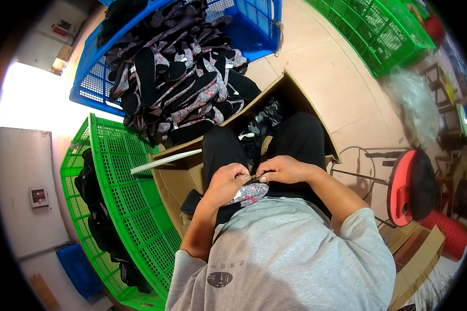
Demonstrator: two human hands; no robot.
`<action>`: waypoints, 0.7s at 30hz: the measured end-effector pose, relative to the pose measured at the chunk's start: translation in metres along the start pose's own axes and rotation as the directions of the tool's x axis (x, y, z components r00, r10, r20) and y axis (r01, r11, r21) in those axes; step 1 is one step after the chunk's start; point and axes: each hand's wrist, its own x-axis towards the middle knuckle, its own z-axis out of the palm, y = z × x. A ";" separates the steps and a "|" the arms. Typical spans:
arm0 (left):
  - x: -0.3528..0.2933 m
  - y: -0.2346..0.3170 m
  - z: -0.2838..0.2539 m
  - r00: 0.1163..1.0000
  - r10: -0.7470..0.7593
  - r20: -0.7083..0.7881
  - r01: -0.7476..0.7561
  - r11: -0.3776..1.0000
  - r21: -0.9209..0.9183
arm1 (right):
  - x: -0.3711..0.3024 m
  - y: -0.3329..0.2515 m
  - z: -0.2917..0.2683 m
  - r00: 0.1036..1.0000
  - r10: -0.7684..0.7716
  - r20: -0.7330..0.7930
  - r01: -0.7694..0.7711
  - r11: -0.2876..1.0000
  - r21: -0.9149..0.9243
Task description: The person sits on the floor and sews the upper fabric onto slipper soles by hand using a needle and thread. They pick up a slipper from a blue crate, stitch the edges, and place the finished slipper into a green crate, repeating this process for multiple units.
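Observation:
In my lap lies a cloth shoe [254, 192], grey with a red floral print and dark parts. My left hand [226, 184] is closed, its fingers pinching the shoe's dark edge. Close beside it, my right hand [283, 169] pinches the same edge with thumb and forefinger; the fingertips of both hands nearly meet. Exactly what lies between the fingertips is too small to make out. A dark piece [191, 201] sticks out left of my left wrist, partly hidden. In front of my knees, a large heap of similar floral and black cloth shoes [192, 98] spills from a blue crate [262, 31].
An open cardboard box [174, 181] surrounds my knees, with dark crumpled material [264, 119] inside. A white strip [166, 161] crosses its left edge. Green crates [129, 207] holding black items stand at left; another green crate [373, 36] is far right. A red-and-black stool [402, 189] stands right.

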 end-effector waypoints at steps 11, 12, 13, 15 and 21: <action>0.000 0.001 0.000 0.999 -0.033 0.013 0.033 0.999 -0.030 | 0.001 0.002 0.000 0.999 0.020 0.033 -0.020 1.000 0.007; 0.000 0.001 0.000 0.999 -0.038 0.014 0.038 0.999 -0.031 | 0.001 0.001 0.000 0.998 0.034 0.043 -0.034 0.999 0.006; 0.000 0.002 0.000 0.999 -0.041 0.015 0.042 0.999 -0.032 | 0.002 0.001 -0.001 0.998 0.047 0.052 -0.047 0.999 0.004; 0.000 0.004 0.000 0.999 -0.050 0.020 0.051 0.998 -0.032 | 0.002 0.001 -0.002 0.997 0.058 0.060 -0.058 0.998 0.010; 0.001 0.002 -0.001 0.999 -0.033 0.021 0.034 0.999 -0.019 | 0.006 0.003 -0.001 0.997 0.042 0.063 -0.043 0.999 0.024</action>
